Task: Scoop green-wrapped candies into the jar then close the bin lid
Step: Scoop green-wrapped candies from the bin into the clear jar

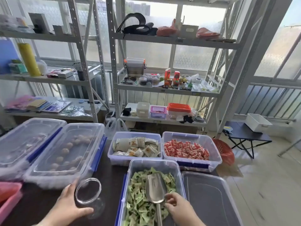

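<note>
- A person's left hand (71, 204) reaches in from the lower left, palm turned inward, fingers spread and curved round the near side of a clear glass jar (90, 197); the thumb lies along the jar's lower front, and the other fingertips sit at its far-left wall just under the rim.
- The jar stands upright on the dark table (40, 204), mouth open, and appears to hold nothing.
- Beyond the left fingers, two lidded clear bins (65, 154) with blue latches hold round brownish pieces, blurred through the plastic.
- Just right of the jar sits the open bin (154, 163) of green-wrapped candies (140, 207), heaped loosely in crumpled green-and-white wrappers.
- A metal scoop (155, 190) lies on the candies, its bowl pointing away from the person and its handle running toward the bottom edge.
- The right hand (179, 207) comes in from the lower right, fingers loosely curled; the fingertips touch the scoop's bowl at its right rear edge, without closing round it.
- Right of those fingers, the bin lid (210, 198) lies flat beside the bin, off it.
- Farther back stand open bins of pale sachets (138, 147) and red-wrapped candies (185, 150).
</note>
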Action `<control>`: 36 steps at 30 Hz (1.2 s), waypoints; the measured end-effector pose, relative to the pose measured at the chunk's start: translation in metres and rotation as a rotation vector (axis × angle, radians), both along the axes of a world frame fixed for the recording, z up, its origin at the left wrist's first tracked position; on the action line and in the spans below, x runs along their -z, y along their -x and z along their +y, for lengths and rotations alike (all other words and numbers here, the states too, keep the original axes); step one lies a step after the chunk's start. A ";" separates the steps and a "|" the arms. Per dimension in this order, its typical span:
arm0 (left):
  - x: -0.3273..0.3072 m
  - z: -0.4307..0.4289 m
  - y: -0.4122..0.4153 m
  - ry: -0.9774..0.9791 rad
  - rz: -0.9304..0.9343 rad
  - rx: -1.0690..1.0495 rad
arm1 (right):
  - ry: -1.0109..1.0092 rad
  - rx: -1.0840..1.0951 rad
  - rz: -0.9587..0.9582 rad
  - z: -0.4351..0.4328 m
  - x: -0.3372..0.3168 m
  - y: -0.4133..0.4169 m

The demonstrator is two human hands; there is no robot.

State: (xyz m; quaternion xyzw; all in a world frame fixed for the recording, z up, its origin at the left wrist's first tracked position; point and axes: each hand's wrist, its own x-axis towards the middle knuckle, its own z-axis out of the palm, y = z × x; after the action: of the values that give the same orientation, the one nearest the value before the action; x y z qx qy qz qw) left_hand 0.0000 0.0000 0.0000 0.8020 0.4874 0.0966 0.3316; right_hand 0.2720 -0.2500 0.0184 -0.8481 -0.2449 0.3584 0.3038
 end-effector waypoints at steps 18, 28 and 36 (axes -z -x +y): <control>0.032 -0.004 -0.030 0.076 -0.213 -0.165 | 0.032 0.421 0.365 0.029 0.063 0.036; -0.004 -0.008 -0.047 -0.038 -0.319 -0.097 | 0.006 0.347 0.164 0.003 0.038 0.038; -0.029 -0.009 -0.055 0.024 -0.472 -0.021 | 0.128 0.269 0.139 -0.039 0.007 0.043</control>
State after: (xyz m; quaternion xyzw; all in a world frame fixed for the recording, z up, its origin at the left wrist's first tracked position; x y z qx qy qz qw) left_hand 0.0555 -0.0090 0.0286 0.7481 0.4057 0.2792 0.4448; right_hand 0.2294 -0.2886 0.0116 -0.8642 -0.0843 0.3871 0.3103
